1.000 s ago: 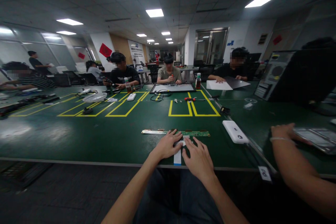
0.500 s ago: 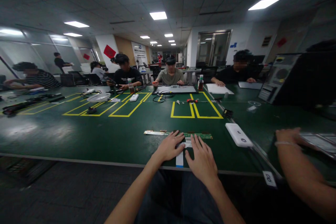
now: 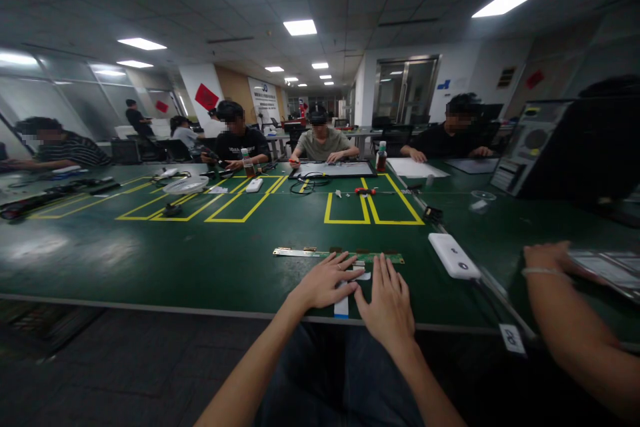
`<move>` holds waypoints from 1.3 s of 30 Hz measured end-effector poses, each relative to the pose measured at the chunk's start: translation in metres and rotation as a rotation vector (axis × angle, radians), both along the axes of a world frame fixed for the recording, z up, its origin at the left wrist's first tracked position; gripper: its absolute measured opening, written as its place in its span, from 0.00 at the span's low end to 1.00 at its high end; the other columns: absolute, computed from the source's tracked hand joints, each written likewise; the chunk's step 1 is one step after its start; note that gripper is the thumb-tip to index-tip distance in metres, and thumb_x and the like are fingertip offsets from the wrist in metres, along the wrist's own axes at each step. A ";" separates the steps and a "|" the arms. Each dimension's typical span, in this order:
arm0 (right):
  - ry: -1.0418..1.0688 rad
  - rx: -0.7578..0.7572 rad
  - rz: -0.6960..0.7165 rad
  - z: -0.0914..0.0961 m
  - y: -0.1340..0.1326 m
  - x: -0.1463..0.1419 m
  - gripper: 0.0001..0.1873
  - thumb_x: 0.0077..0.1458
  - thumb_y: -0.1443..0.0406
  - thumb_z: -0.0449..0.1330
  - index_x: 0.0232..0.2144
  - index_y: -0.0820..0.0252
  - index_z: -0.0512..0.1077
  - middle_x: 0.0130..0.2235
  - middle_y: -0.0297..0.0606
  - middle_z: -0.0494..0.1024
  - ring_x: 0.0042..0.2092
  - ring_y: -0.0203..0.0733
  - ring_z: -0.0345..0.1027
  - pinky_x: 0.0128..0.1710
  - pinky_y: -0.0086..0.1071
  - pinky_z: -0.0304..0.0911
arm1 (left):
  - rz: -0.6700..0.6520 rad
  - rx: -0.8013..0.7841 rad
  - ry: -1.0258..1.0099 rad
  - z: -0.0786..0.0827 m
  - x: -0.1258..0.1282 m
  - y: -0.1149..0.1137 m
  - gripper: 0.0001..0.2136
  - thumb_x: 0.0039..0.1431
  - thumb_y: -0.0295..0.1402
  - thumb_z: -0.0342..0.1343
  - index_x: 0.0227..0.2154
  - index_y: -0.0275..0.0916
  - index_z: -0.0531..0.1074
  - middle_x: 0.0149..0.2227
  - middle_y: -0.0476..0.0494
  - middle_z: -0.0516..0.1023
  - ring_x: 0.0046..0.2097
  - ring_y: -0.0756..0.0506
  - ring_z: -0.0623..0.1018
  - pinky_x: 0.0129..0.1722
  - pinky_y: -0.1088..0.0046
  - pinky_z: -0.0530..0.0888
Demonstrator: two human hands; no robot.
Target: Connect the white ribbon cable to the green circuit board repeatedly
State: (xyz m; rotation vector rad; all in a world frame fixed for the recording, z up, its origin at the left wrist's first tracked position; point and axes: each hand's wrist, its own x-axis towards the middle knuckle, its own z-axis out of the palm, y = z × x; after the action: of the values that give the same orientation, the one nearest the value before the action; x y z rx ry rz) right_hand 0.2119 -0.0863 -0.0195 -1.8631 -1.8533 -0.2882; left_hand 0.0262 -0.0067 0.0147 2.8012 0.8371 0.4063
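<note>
A long, narrow circuit board [image 3: 295, 253] lies crosswise on the green table in front of me. From its middle a white flat ribbon cable [image 3: 342, 307] with a blue end runs toward me, partly covered by my fingers. My left hand [image 3: 321, 282] lies palm down with its fingers stretched over the cable and the board's near edge. Flat on the right side is my right hand [image 3: 387, 301], its fingertips at the board and its thumb beside the cable. Neither hand is wrapped round anything. The contact under the fingers is hidden.
A white power bank [image 3: 454, 256] with a cord lies to the right, near a neighbour's arm [image 3: 565, 320]. Yellow tape [image 3: 345, 221] marks the table beyond the board. A red-handled tool [image 3: 365, 191] and black cable [image 3: 313, 181] lie farther off. Several people sit around.
My left hand has shifted slightly right over the cable, its thumb now near my right thumb. My right hand's fingers have drawn closer together and reach a little farther over the board.
</note>
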 end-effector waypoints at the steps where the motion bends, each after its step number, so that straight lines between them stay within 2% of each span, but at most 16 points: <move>1: -0.004 -0.001 -0.002 0.000 0.000 0.000 0.40 0.65 0.56 0.51 0.71 0.72 0.51 0.73 0.55 0.51 0.74 0.56 0.45 0.69 0.52 0.45 | 0.002 -0.007 -0.001 0.000 0.000 0.000 0.25 0.74 0.49 0.42 0.69 0.53 0.63 0.73 0.46 0.56 0.74 0.38 0.55 0.73 0.49 0.53; 10: -0.002 -0.027 -0.014 0.003 -0.001 0.000 0.38 0.65 0.57 0.50 0.71 0.72 0.53 0.73 0.54 0.54 0.74 0.56 0.45 0.70 0.52 0.43 | 0.092 0.021 0.007 -0.003 -0.002 0.002 0.24 0.75 0.48 0.41 0.69 0.54 0.62 0.73 0.47 0.59 0.74 0.38 0.57 0.72 0.50 0.56; 14: -0.009 -0.053 -0.029 0.005 -0.003 -0.001 0.38 0.65 0.57 0.49 0.71 0.72 0.53 0.73 0.54 0.53 0.74 0.55 0.44 0.70 0.50 0.42 | 0.196 0.028 0.048 -0.008 -0.022 0.014 0.24 0.75 0.48 0.40 0.70 0.53 0.61 0.73 0.47 0.58 0.74 0.37 0.57 0.71 0.50 0.57; 17: -0.020 -0.068 -0.030 0.007 -0.004 -0.001 0.38 0.66 0.56 0.48 0.71 0.73 0.53 0.73 0.53 0.53 0.74 0.54 0.44 0.71 0.50 0.41 | 0.342 0.038 0.080 -0.013 -0.059 0.025 0.25 0.76 0.48 0.38 0.70 0.51 0.61 0.73 0.45 0.57 0.74 0.38 0.57 0.72 0.52 0.55; 19: -0.019 -0.082 -0.025 0.008 -0.004 0.000 0.38 0.66 0.56 0.48 0.71 0.73 0.54 0.73 0.53 0.53 0.74 0.55 0.44 0.71 0.50 0.41 | 0.459 0.043 0.117 -0.017 -0.096 0.034 0.26 0.76 0.48 0.36 0.71 0.48 0.60 0.74 0.44 0.55 0.74 0.38 0.56 0.72 0.52 0.54; 22: -0.009 -0.094 -0.017 0.009 -0.005 0.000 0.38 0.66 0.56 0.48 0.71 0.73 0.54 0.73 0.52 0.53 0.74 0.55 0.44 0.71 0.50 0.41 | 0.649 0.031 0.185 -0.023 -0.173 0.045 0.28 0.75 0.48 0.35 0.72 0.47 0.58 0.74 0.43 0.55 0.74 0.36 0.55 0.71 0.50 0.55; 27: 0.007 -0.076 -0.020 0.010 -0.006 -0.001 0.37 0.66 0.57 0.49 0.70 0.73 0.56 0.72 0.53 0.56 0.74 0.54 0.43 0.71 0.50 0.40 | 1.023 -0.021 0.257 -0.032 -0.321 0.048 0.29 0.73 0.46 0.35 0.72 0.44 0.57 0.74 0.38 0.56 0.74 0.31 0.56 0.69 0.43 0.57; 29: 0.016 -0.079 -0.020 0.010 -0.006 -0.001 0.36 0.66 0.57 0.49 0.70 0.73 0.58 0.72 0.53 0.57 0.74 0.55 0.44 0.71 0.50 0.40 | 1.135 -0.047 0.271 -0.033 -0.362 0.045 0.30 0.73 0.44 0.32 0.72 0.39 0.57 0.73 0.32 0.57 0.73 0.28 0.57 0.66 0.38 0.59; 32: 0.021 -0.076 -0.017 0.010 -0.006 -0.001 0.35 0.66 0.57 0.49 0.69 0.72 0.59 0.71 0.53 0.59 0.73 0.55 0.45 0.70 0.50 0.41 | 1.233 -0.042 0.279 -0.032 -0.388 0.040 0.32 0.73 0.45 0.29 0.71 0.35 0.59 0.72 0.27 0.58 0.72 0.24 0.58 0.63 0.34 0.61; 37: 0.034 -0.078 -0.010 0.009 -0.006 -0.001 0.34 0.65 0.58 0.50 0.68 0.72 0.61 0.70 0.53 0.61 0.73 0.55 0.46 0.70 0.50 0.42 | 1.293 0.071 0.253 -0.035 -0.377 0.039 0.31 0.73 0.46 0.31 0.71 0.38 0.58 0.70 0.34 0.64 0.72 0.28 0.58 0.65 0.44 0.62; 39: 0.036 -0.079 -0.005 0.010 -0.006 0.000 0.34 0.65 0.58 0.50 0.68 0.71 0.62 0.70 0.53 0.61 0.73 0.55 0.47 0.70 0.50 0.42 | 1.314 0.102 0.233 -0.034 -0.372 0.038 0.30 0.72 0.45 0.33 0.71 0.37 0.59 0.67 0.35 0.69 0.70 0.31 0.64 0.63 0.51 0.66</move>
State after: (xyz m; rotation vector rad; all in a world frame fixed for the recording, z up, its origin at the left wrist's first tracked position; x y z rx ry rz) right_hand 0.2115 -0.0923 -0.0100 -1.9129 -1.8607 -0.1852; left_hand -0.3454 0.0312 -0.0190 1.9545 2.6594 0.2539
